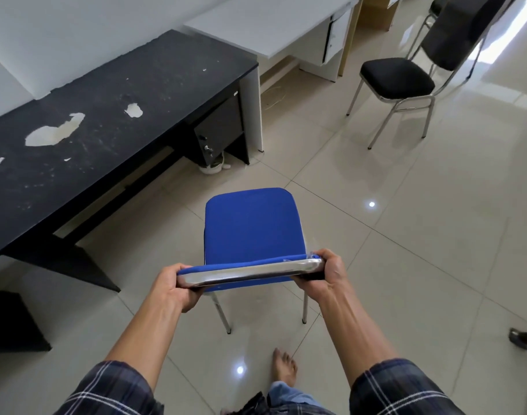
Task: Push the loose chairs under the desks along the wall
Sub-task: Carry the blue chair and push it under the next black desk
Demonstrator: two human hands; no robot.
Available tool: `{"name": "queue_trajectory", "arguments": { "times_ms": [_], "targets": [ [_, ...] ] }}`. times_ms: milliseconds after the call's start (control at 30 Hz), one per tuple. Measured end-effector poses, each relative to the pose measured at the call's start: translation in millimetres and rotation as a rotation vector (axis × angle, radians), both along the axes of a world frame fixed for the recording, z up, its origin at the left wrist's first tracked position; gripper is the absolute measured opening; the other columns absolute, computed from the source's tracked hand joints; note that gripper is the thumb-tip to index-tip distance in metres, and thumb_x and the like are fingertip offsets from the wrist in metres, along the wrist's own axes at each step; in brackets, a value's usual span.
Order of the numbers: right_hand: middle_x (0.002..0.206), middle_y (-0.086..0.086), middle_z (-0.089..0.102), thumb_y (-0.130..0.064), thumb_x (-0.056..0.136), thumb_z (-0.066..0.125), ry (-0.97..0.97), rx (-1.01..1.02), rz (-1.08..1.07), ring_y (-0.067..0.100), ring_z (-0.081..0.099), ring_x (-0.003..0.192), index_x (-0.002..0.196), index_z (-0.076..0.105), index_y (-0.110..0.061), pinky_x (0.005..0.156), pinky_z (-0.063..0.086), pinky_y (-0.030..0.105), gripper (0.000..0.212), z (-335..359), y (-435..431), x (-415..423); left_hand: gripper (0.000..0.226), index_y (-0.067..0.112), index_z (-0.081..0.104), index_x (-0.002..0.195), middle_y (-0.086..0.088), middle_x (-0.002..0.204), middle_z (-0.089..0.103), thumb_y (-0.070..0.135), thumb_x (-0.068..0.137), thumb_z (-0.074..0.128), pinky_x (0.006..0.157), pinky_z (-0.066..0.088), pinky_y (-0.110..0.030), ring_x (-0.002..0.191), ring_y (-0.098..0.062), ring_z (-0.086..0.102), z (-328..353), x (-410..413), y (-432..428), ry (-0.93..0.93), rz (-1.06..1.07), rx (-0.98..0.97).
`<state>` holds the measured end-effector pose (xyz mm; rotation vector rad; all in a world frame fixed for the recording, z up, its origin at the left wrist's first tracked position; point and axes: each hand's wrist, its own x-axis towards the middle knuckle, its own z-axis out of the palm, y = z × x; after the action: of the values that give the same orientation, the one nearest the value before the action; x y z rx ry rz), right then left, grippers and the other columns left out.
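Note:
A blue padded chair [251, 224] with chrome legs stands on the tiled floor in the middle of the view, its seat pointing away from me. My left hand [175, 287] grips the left end of its chrome-topped backrest and my right hand [323, 272] grips the right end. The worn black desk [112, 94] runs along the wall to the left of the chair, apart from it. A white desk [268, 22] continues the row further back. A black chair [398, 79] with a chrome frame stands loose on the floor at the upper right.
Under the black desk hangs a dark drawer unit [220, 127], with a white object [212, 167] on the floor beneath it. A dark block [13, 322] sits at the left edge. My bare foot [284, 366] is behind the chair. A dark object [523, 338] pokes in at the right edge.

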<state>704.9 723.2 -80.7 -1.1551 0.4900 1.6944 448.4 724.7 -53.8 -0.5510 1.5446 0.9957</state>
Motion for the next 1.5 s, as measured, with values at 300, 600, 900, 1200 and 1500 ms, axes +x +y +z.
{"name": "queue_trajectory", "arguments": {
  "times_ms": [300,600,900,1200,1500],
  "targets": [
    [0.117,0.025,0.059,-0.001,0.080,0.052,-0.021,0.002,0.170,0.047,0.068,0.071,0.111,0.051,-0.002,0.053,0.058,0.055,0.031,-3,64,-39,0.014,0.004,0.055,0.080,-0.014,0.091,0.061,-0.007,0.074,0.050,0.087,0.055,-0.056,0.079,-0.036,0.067,2,-33,19,0.021,0.211,0.046],
    [0.122,0.029,0.062,-0.002,0.080,0.051,-0.019,0.052,0.348,0.051,0.067,0.077,0.102,0.054,-0.001,0.058,0.059,0.058,0.022,-4,124,-132,0.021,0.004,0.056,0.095,-0.019,0.101,0.061,-0.007,0.077,0.052,0.088,0.053,-0.058,0.095,-0.041,0.066,6,-115,40,0.036,0.325,0.070],
    [0.127,0.028,0.062,-0.004,0.077,0.053,-0.079,0.027,0.474,0.048,0.064,0.109,0.113,0.056,0.000,0.064,0.059,0.056,0.037,-14,163,-226,0.027,0.005,0.056,0.100,-0.018,0.102,0.061,-0.008,0.076,0.051,0.082,0.055,-0.059,0.089,-0.040,0.066,4,-199,52,0.064,0.437,0.108],
    [0.122,0.027,0.064,-0.004,0.081,0.051,-0.079,0.050,0.649,0.043,0.060,0.123,0.091,0.057,-0.001,0.097,0.051,0.059,0.012,-14,206,-296,0.027,0.008,0.058,0.104,-0.016,0.105,0.062,-0.004,0.080,0.054,0.078,0.055,-0.056,0.092,-0.037,0.065,6,-248,58,0.064,0.585,0.110],
    [0.128,0.029,0.061,-0.006,0.084,0.054,-0.068,0.056,0.742,0.046,0.062,0.118,0.101,0.056,-0.001,0.091,0.053,0.061,0.018,-12,276,-354,0.025,0.009,0.059,0.102,-0.016,0.105,0.062,-0.003,0.080,0.055,0.083,0.054,-0.060,0.093,-0.039,0.064,7,-292,106,0.065,0.689,0.101]
  ]
}}
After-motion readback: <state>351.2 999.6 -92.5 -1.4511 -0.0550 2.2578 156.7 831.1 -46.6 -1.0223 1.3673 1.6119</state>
